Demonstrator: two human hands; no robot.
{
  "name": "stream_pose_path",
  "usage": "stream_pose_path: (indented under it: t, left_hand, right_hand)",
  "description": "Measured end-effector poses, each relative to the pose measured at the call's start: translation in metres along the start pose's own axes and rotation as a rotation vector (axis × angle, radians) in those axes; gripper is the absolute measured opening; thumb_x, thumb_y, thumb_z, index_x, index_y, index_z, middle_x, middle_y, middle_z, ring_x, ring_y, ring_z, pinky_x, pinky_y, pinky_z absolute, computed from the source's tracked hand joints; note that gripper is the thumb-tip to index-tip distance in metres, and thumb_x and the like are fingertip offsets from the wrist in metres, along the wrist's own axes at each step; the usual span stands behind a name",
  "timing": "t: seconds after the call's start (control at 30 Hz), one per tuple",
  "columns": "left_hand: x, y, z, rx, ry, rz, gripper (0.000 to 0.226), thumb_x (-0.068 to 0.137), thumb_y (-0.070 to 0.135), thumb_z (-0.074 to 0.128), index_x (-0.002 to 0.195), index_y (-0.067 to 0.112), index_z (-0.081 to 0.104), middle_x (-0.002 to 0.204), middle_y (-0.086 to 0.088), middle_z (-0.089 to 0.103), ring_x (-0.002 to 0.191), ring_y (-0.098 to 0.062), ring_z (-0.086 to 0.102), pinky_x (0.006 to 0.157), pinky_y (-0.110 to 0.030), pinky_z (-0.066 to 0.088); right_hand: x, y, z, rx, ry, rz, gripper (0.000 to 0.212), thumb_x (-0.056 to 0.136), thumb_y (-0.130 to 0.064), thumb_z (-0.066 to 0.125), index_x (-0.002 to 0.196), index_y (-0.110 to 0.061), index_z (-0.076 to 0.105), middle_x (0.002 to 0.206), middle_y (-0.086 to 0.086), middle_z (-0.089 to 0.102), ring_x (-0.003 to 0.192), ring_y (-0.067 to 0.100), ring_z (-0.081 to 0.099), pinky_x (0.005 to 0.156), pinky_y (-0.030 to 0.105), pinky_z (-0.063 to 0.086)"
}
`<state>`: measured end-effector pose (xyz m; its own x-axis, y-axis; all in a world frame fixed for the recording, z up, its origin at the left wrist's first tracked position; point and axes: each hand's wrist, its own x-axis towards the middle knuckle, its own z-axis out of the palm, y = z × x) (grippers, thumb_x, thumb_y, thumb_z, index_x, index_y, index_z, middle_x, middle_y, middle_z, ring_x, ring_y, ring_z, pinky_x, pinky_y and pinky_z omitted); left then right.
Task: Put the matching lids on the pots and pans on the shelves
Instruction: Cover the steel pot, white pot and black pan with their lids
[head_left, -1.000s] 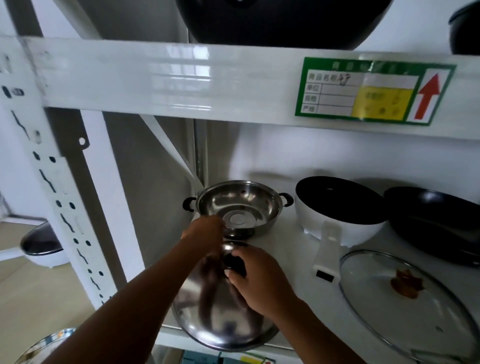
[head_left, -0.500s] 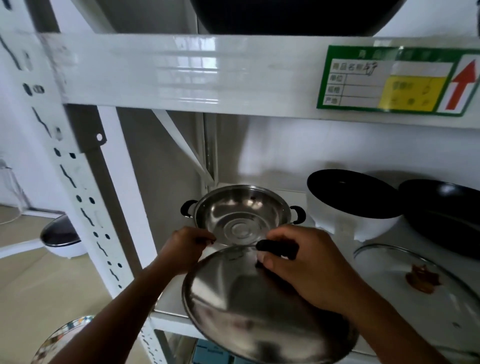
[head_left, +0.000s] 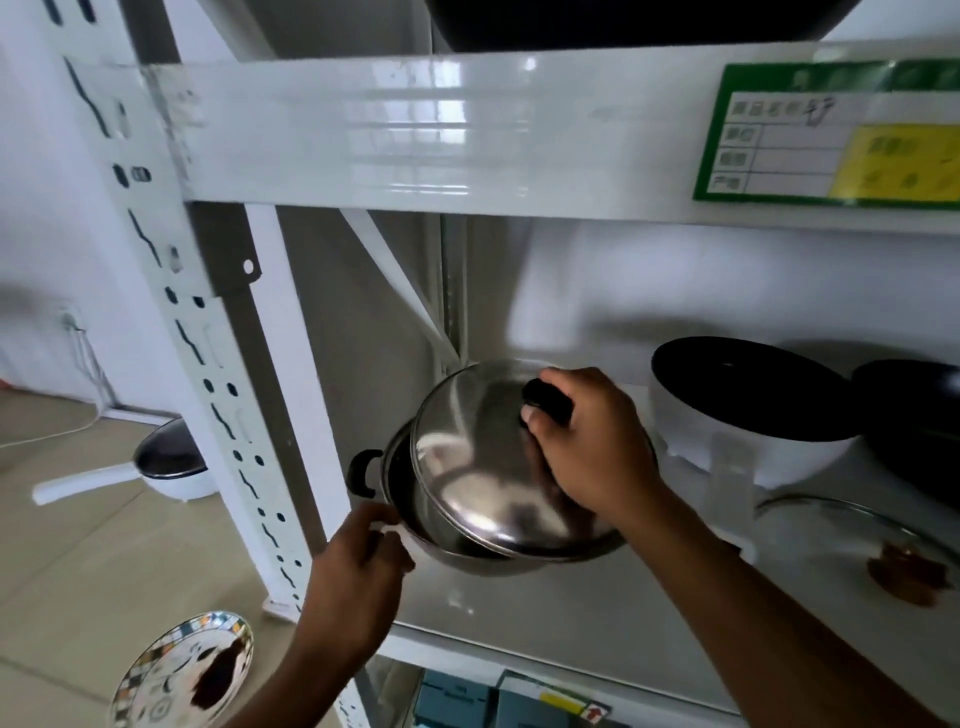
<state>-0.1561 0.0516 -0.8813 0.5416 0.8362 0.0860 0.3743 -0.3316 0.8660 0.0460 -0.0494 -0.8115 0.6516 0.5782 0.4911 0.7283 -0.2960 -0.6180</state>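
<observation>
A steel pot (head_left: 462, 558) with black side handles stands at the left end of the white shelf (head_left: 545, 618). A domed steel lid (head_left: 478, 462) lies tilted over its mouth, with a dark gap open on the left side. My right hand (head_left: 587, 447) grips the lid's black knob (head_left: 545, 400). At the pot's near left rim is my left hand (head_left: 358, 571), its fingers curled against the wall; a firm grip cannot be made out. A white pan with a black inside (head_left: 748, 410) and a black pan (head_left: 914, 421) stand to the right, both uncovered. A glass lid (head_left: 852, 551) with a brown knob lies flat in front of them.
The shelf beam (head_left: 441, 135) with a green label (head_left: 831, 135) runs overhead; a dark pan (head_left: 597, 21) sits on top. The rack's white upright (head_left: 208, 364) stands left. On the floor lie a white-handled pan (head_left: 166, 467) and a shiny steel lid (head_left: 182, 675). Boxes (head_left: 467, 701) sit below.
My right hand has carried the steel lid up from the shelf's front edge and over the pot, now resting tilted on it. The left hand has dropped to the pot's near left side.
</observation>
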Motion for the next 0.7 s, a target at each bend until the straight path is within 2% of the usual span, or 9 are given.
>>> stream_pose_path:
  t: [0.07,0.13,0.23,0.37,0.57,0.7]
  left_hand:
    - [0.004,0.002,0.004,-0.075,0.081,-0.068,0.014,0.096,0.027,0.044,0.089,0.035,0.053,0.078,-0.002,0.069,0.076,-0.023,0.065,0.075,-0.044,0.054]
    - [0.01,0.005,0.007,-0.111,0.105,-0.101,0.018,0.097,0.033,0.038,0.085,0.038,0.051,0.088,0.001,0.068,0.083,-0.027,0.064,0.082,-0.047,0.052]
    - [0.018,0.012,0.009,-0.124,0.123,-0.114,0.024,0.091,0.035,0.035,0.077,0.034,0.054,0.084,0.0,0.066,0.084,-0.03,0.064,0.087,-0.05,0.05]
    - [0.026,0.013,0.012,-0.097,0.14,-0.109,0.031,0.081,0.037,0.031,0.074,0.021,0.056,0.073,-0.006,0.064,0.079,-0.032,0.062,0.081,-0.047,0.051]
    - [0.03,0.007,0.014,-0.076,0.134,-0.1,0.036,0.079,0.036,0.029,0.079,0.019,0.061,0.076,-0.009,0.066,0.08,-0.032,0.062,0.078,-0.046,0.051]
    - [0.031,0.006,0.014,-0.035,0.129,-0.09,0.035,0.081,0.035,0.029,0.077,0.018,0.059,0.073,-0.007,0.063,0.076,-0.03,0.06,0.076,-0.042,0.048]
  right_hand:
    - [0.0,-0.001,0.027,-0.069,-0.043,-0.043,0.039,0.085,-0.024,0.066,0.123,-0.012,0.064,0.119,0.013,0.065,0.114,0.032,0.058,0.098,0.038,0.045]
    - [-0.001,-0.001,0.044,-0.083,-0.077,-0.064,0.032,0.087,-0.017,0.063,0.117,-0.008,0.066,0.113,0.015,0.064,0.109,0.034,0.056,0.094,0.037,0.044]
    - [-0.001,0.0,0.056,-0.088,-0.096,-0.07,0.026,0.087,-0.01,0.061,0.111,-0.004,0.066,0.11,0.016,0.063,0.106,0.035,0.056,0.093,0.041,0.045]
    - [0.003,0.003,0.061,-0.09,-0.1,-0.089,0.027,0.086,-0.008,0.058,0.112,-0.004,0.066,0.108,0.016,0.063,0.105,0.035,0.057,0.092,0.041,0.046]
    - [0.007,0.007,0.069,-0.063,-0.117,-0.089,0.033,0.087,-0.01,0.055,0.119,-0.007,0.064,0.111,0.015,0.063,0.105,0.034,0.061,0.093,0.045,0.049]
    - [0.009,0.008,0.069,-0.114,-0.115,-0.096,0.034,0.088,-0.01,0.058,0.121,-0.009,0.064,0.113,0.014,0.064,0.108,0.033,0.058,0.095,0.04,0.046]
